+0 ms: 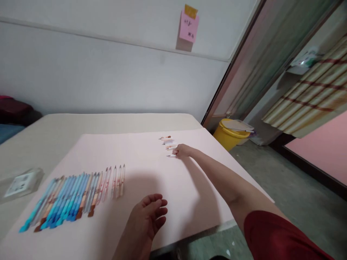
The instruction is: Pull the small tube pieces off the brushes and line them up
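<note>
My right hand [183,151] reaches far out over the pink sheet, its fingers closed at the white pen [171,156] nearest me in a small group. Several other pens [166,137] lie just beyond it, their tips toward the left. Loosely curled and with nothing in it, my left hand [149,218] hovers above the near part of the sheet, fingers a little apart. To its left runs a row of pens [67,198] in blue, brown and grey. Thinner, clear-bodied pens [118,180] end that row on the right.
A pink paper sheet [146,166] covers much of the pale table [67,122]. At the left lies a clear plastic packet [23,184]. A white wall bearing a pink note [189,27] stands behind. Right of the table, a yellow bucket [230,139] is on the floor.
</note>
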Available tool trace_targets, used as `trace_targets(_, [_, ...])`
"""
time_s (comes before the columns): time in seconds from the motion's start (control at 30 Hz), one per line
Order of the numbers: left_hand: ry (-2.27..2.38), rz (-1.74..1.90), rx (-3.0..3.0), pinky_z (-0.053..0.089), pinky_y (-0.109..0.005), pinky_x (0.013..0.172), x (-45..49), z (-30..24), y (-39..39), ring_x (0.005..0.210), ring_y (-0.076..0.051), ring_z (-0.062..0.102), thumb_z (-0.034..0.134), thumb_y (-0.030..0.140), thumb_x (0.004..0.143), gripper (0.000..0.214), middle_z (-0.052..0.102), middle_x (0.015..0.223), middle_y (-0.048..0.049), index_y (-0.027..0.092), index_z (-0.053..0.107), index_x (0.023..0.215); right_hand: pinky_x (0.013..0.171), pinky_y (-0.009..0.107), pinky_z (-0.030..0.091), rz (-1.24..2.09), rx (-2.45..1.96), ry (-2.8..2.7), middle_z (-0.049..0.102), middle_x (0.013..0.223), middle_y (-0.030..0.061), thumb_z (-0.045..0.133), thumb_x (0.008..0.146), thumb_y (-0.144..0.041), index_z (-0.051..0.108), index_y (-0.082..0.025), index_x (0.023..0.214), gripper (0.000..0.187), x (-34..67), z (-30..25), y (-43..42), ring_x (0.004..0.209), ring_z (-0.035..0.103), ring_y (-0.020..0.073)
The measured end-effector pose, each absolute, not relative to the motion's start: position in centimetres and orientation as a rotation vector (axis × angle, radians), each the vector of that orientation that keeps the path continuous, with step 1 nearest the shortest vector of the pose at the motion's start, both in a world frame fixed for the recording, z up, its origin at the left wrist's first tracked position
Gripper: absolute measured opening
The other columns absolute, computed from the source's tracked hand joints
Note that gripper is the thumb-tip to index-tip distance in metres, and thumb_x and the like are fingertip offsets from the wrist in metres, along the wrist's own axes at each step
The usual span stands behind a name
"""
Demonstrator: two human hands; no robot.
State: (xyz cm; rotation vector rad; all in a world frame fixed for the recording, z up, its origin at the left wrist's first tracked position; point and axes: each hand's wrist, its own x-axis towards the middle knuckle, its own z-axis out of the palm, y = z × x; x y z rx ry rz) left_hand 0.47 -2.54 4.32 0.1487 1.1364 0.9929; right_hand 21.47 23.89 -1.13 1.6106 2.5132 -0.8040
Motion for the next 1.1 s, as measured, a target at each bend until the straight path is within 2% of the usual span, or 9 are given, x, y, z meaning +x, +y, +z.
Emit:
trace_targets(0.17, [1.142,0.953,0.092,0.048,-0.021,0.053,1.0,4.2,-1.8,0.06,-0.012,0.062,0.068,0.012,0.069,0.014,0.067,0.082,-0.0088,0.017,0.063,0.081,0.052,0.023,0.031,-0.891,1.51,2.514,0.038,0.049,-0.0056,0.06,0.056,-0.012,0.046,-0.018,0.046,0.018,21.9,-1.1,25.5,0.053,0.031,0.0098])
trace_targets(0.47, [1.154,0.905,0.069,0.047,-0.022,0.051,1.9,4.1,-1.3,0.059,-0.013,0.061,0.066,0.009,0.068,0.013,0.067,0.079,-0.0089,0.016,0.063,0.078,0.053,0.021,0.031,-0.861,1.571,2.496,0.051,0.052,-0.0022,0.057,0.064,-0.018,0.061,-0.015,0.06,0.007,22.4,-1.5,26.2,0.055,0.044,0.0105])
trace_targets(0.7, [1.146,0.904,0.088,0.047,-0.021,0.051,2.0,3.9,-1.5,0.058,-0.012,0.06,0.068,0.01,0.067,0.014,0.067,0.078,-0.0086,0.016,0.063,0.078,0.057,0.023,0.03,-0.64,1.643,2.57,0.065,0.072,0.0041,0.06,0.066,-0.016,0.068,-0.015,0.068,0.008,21.1,-2.1,26.4,0.067,0.052,0.0146])
trace_targets(0.97, [1.132,0.911,0.101,0.047,-0.021,0.052,1.6,4.5,-2.0,0.059,-0.012,0.061,0.066,0.01,0.069,0.013,0.066,0.079,-0.0086,0.015,0.062,0.08,0.061,0.021,0.034,-0.473,1.771,2.607,0.067,0.084,0.0039,0.06,0.075,-0.03,0.069,-0.017,0.083,0.018,22.0,-2.4,24.9,0.074,0.055,0.0157])
trace_targets(1.1, [1.113,0.93,0.133,0.047,-0.021,0.054,1.4,5.2,-2.2,0.06,-0.011,0.06,0.065,0.011,0.071,0.012,0.066,0.079,-0.0078,0.014,0.061,0.082,0.067,0.022,0.037,-0.364,1.872,2.605,0.065,0.101,0.0047,0.058,0.077,-0.028,0.065,-0.019,0.1,0.026,23.2,-2.7,23.2,0.086,0.057,0.0175])
